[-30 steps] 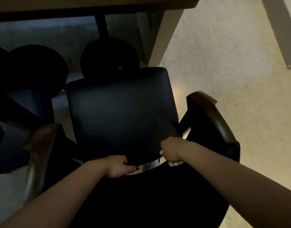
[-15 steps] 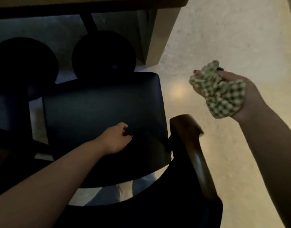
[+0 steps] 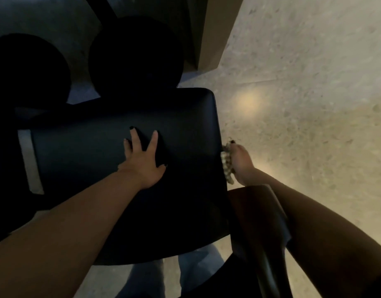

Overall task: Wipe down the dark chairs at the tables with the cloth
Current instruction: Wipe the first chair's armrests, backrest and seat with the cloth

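1. Looking down, we see the dark chair (image 3: 88,160), its padded seat filling the middle of the view.
2. Our left hand (image 3: 143,160) lies flat on the seat, fingers straight and spread, grasping nothing.
3. Our right hand (image 3: 241,164) is closed round the bunched checked cloth (image 3: 226,166), pressing it against the seat's right edge.
4. A brown wooden armrest (image 3: 258,209) sits just behind the right hand, under that forearm.
5. Two round dark table bases (image 3: 135,54) stand beyond the seat, on the pale speckled floor (image 3: 310,82).
6. A pale table leg (image 3: 219,31) rises at the top.
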A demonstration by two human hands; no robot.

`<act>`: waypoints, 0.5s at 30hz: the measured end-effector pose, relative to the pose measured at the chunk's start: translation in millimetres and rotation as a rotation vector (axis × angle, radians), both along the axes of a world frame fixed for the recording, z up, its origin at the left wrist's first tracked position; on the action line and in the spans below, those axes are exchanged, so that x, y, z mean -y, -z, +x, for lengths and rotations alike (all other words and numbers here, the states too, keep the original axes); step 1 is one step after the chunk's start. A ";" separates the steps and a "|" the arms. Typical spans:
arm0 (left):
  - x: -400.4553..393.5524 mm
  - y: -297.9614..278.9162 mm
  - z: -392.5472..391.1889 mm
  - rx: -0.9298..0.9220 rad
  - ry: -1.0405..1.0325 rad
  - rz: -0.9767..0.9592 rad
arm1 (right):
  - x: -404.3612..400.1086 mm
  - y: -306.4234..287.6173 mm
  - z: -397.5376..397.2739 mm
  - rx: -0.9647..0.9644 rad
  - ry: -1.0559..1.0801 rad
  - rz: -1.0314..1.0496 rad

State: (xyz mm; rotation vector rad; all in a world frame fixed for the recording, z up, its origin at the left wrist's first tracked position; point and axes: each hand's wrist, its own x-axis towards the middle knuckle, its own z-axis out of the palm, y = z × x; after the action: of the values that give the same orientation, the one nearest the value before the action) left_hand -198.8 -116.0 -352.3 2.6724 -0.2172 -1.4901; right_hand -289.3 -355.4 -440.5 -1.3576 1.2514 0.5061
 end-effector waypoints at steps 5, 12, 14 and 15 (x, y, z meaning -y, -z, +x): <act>-17.1 4.8 13.3 0.063 -0.016 0.047 | -13.5 6.5 -10.6 -0.008 -0.022 0.018; -31.5 14.0 16.3 0.083 0.053 0.072 | -16.8 11.0 -20.4 -0.235 0.039 0.131; -29.7 18.0 10.8 0.134 0.052 0.070 | -14.2 10.1 -12.4 -0.269 0.012 0.081; -30.4 20.4 8.9 0.152 0.050 0.066 | -13.5 11.0 -7.5 -0.277 -0.018 0.049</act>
State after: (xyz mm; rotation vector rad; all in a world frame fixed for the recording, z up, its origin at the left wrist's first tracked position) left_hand -189.9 -85.6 -372.7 2.8557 -0.2491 -1.3306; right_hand -296.8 -341.9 -451.5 -1.2883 1.4416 0.7526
